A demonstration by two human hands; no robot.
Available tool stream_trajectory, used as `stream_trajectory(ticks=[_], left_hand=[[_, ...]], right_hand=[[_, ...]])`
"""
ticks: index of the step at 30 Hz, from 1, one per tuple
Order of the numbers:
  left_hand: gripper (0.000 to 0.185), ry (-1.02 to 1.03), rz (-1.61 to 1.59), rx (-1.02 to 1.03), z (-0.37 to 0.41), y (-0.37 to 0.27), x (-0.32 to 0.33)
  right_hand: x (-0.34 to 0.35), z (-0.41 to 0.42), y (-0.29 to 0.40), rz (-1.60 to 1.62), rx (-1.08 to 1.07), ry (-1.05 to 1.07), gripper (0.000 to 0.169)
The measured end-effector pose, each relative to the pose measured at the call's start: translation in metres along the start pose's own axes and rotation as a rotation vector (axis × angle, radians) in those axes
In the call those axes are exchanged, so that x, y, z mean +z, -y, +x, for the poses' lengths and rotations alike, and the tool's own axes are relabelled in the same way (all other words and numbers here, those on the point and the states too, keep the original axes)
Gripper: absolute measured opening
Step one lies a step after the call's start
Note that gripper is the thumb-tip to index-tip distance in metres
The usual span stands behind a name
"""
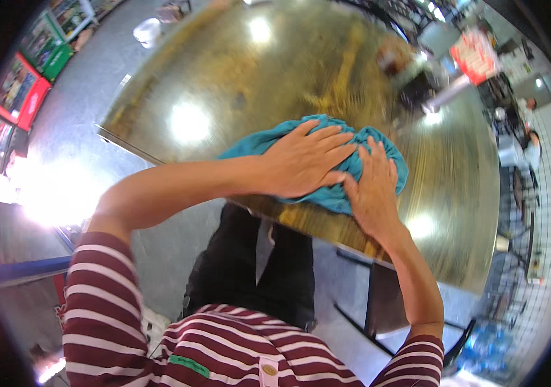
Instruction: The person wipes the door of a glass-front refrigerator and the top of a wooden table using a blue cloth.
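A crumpled teal cloth (326,196) lies on the glossy wooden tabletop (236,67), near the edge closest to my body. Pressed palm down on its middle is my left hand (307,157), fingers spread towards the right. My right hand (374,188) bears on the cloth's right side, with its fingers pointing away from me. The two thumbs meet or nearly meet over the fabric. Part of the cloth is hidden beneath both hands.
On the table's far right, blurred items include a dark container (418,92) and a red-and-white object (476,55). A dark chair (386,300) stands under the right side. Display fridges (21,92) line the left. People (531,150) are in the right background.
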State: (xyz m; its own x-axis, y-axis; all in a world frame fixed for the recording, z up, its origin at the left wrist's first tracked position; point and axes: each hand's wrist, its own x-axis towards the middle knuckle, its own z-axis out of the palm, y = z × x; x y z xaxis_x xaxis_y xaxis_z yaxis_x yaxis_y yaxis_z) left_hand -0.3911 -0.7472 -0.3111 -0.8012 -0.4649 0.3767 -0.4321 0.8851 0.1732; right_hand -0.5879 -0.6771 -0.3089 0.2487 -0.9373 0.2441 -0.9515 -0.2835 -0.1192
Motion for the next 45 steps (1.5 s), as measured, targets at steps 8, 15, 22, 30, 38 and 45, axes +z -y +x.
stream_trajectory(ticks=[8,15,22,30,38,45], left_hand=[[0.049,-0.144,0.226,-0.418,0.111,0.090,0.050],[0.057,0.000,0.090,-0.039,-0.037,-0.004,-0.013],[0.053,0.008,0.030,0.113,-0.022,0.031,-0.025],[0.046,-0.259,0.316,-0.336,0.067,0.168,0.023],[0.058,0.026,0.125,-0.154,-0.095,0.104,-0.059],[0.058,0.039,0.271,-0.253,-0.116,0.182,-0.084]], right_hand=[[0.028,0.155,-0.064,-0.085,0.375,0.109,0.057],[-0.014,0.006,0.016,0.045,-0.076,0.202,0.062],[-0.018,0.028,0.031,0.075,-0.110,0.165,0.066],[0.056,0.234,-0.029,-0.008,0.285,0.145,0.063],[0.029,0.111,0.085,0.052,-0.258,0.124,0.064],[0.065,0.216,0.117,0.093,-0.425,0.076,0.064]])
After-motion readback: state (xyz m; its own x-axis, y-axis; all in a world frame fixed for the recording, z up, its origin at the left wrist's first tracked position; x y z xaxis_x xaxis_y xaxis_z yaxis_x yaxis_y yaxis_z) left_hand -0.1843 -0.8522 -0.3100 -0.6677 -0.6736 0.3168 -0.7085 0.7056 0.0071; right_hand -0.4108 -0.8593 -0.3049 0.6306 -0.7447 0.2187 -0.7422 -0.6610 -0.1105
